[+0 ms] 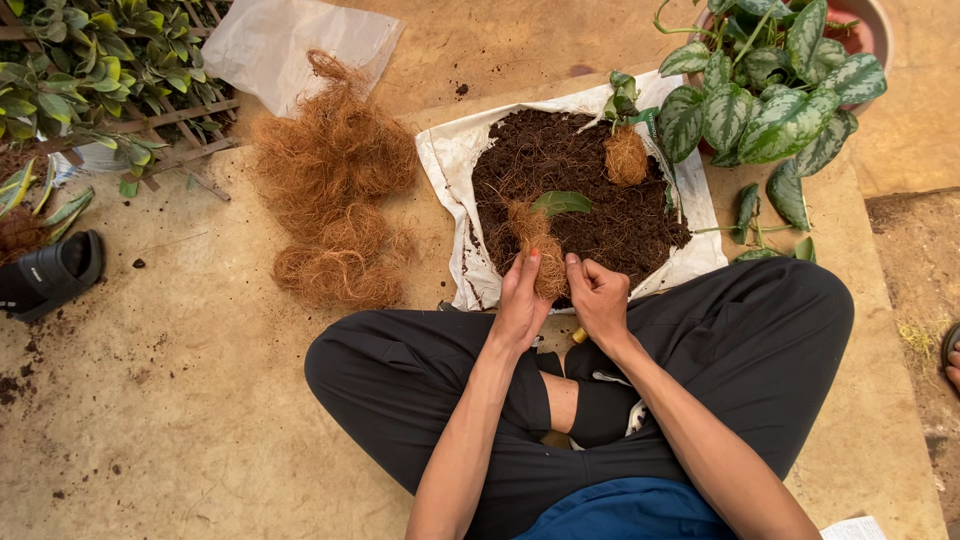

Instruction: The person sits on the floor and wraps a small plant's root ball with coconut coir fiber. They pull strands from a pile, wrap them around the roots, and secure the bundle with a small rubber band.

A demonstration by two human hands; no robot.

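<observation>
A loose heap of wiry brown coconut fibre (335, 195) is spread on the dusty floor left of a white sack (455, 160) heaped with dark crumbly soil (570, 190), over whose near edge a small fibre-wrapped bundle (545, 262) with one green leaf (562, 202) is clasped by the left hand (520, 305) and pinched by the right hand (598, 298).

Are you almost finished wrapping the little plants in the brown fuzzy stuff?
One wrapped ball already sits on the soil. The left hand and right hand hold a second fibre bundle with a leaf. A big fibre pile is unused.
</observation>
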